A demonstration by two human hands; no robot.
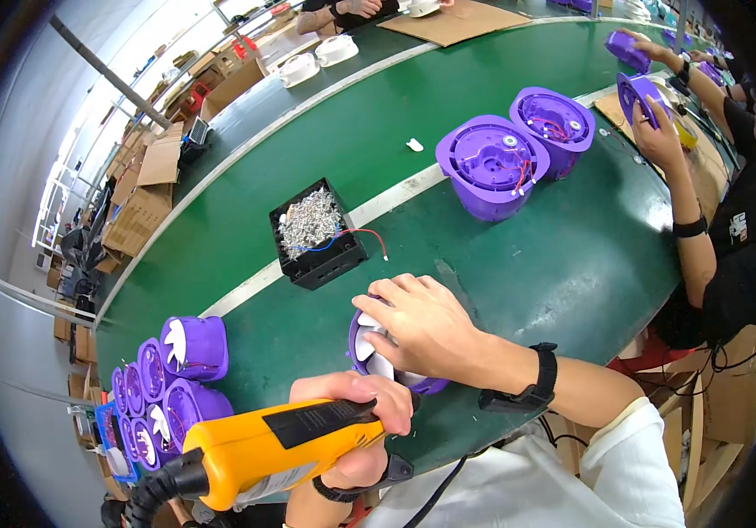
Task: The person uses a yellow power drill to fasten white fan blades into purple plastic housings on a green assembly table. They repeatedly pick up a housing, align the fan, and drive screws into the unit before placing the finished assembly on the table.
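My left hand (pixel 362 418) is wrapped around a yellow and black electric screwdriver (pixel 286 440), with a ribbed black cable at its rear. Its front end is by the purple housing, and its tip is hidden by my hands. My right hand (pixel 422 326) reaches over that round purple housing (pixel 356 339) and grips it from above, fingers bent over the rim and the white fan blades (pixel 380 365) inside. Most of the housing lies under the hand. Beyond it stands a black box (pixel 330 271) full of small silvery screws, with a red and a blue wire at its side.
Two purple housings (pixel 492 176) with red wires stand ahead on the green bench (pixel 536 264). Several more, some with white blades, are stacked at left (pixel 198 348). A small white piece (pixel 414 145) lies farther back. A co-worker's hand (pixel 660 141) holds a purple part at right.
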